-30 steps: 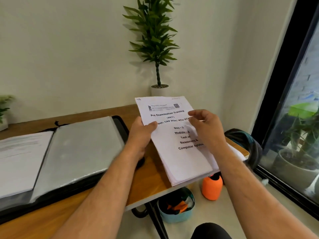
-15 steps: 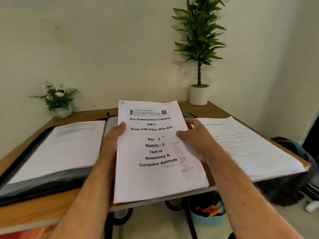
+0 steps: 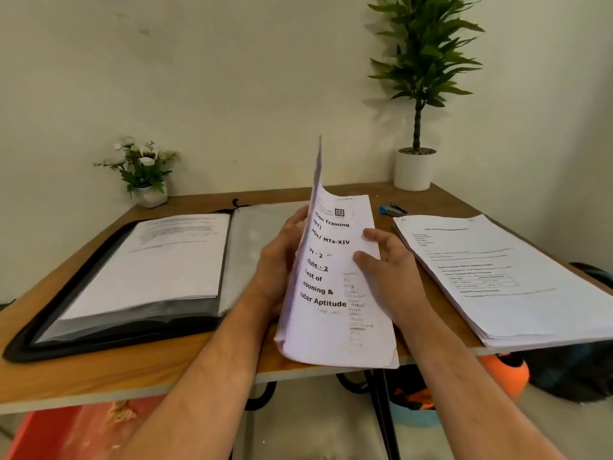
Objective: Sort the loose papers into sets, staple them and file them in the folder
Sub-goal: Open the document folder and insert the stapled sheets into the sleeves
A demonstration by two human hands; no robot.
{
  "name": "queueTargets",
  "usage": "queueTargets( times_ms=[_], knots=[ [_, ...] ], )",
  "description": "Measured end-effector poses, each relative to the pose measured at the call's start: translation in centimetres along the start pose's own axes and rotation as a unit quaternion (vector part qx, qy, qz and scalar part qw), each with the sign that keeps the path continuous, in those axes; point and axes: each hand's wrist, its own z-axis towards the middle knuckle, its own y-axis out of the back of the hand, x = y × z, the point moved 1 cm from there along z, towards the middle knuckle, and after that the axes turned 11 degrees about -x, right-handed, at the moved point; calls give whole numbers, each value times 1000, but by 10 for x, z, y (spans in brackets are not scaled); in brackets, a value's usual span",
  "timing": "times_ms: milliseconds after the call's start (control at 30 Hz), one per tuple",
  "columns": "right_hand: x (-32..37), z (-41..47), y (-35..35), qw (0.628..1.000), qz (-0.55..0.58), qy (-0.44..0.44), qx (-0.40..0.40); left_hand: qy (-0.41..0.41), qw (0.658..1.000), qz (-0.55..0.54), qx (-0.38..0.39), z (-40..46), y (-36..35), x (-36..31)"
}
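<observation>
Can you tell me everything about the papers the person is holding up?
The held papers are a thin set of white printed sheets, their cover reading "Training", "MTs-XIV" and "Aptitude", with a small square code on top and faint handwriting lower right. They stand tilted above the table's front edge. The left hand grips their left side, bending it up; the right hand's fingers rest on the cover.
</observation>
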Motion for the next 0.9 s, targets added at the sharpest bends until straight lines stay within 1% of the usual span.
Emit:
queueTargets(
  times_ms=[33,100,167,300,367,433,500,567,633,700,767,800,833,900],
  knots=[
    [1,-1,0,1000,-15,5,5,7,1000,30,-5,7,3,8],
    [4,-4,0,998,-48,26,18,-22,988,137,-62,8,2,15],
    [6,-4,2,998,-52,20,36,-38,978,184,-87,8,0,20],
    [9,-4,5,992,35,-28,117,-78,950,275,-125,6,0,24],
    [8,-3,5,989,63,-28,130,-114,927,333,-131,3,-3,26],
    [4,-2,4,990,55,-22,131,-140,917,348,-140,1,-4,28],
    [2,0,3,991,39,-21,125,-148,923,327,-137,-2,-2,27],
    [3,-2,4,992,50,-22,118,-138,934,307,-116,-3,3,28],
    [4,-3,4,990,59,-27,129,-132,939,305,-91,-4,3,27],
    [5,-4,4,991,29,-23,127,-131,938,309,-85,-3,3,28],
    [6,-6,4,994,-6,-5,113,-141,931,322,-98,-6,-1,27],
    [6,-5,4,995,-6,-2,100,-167,917,344,-110,-8,-2,26],
    [5,-4,4,997,5,-4,82,-206,891,383,-128,-11,-2,23],
    [6,-5,7,998,29,-21,45,-278,818,483,-145,-15,4,14]
  ],
)
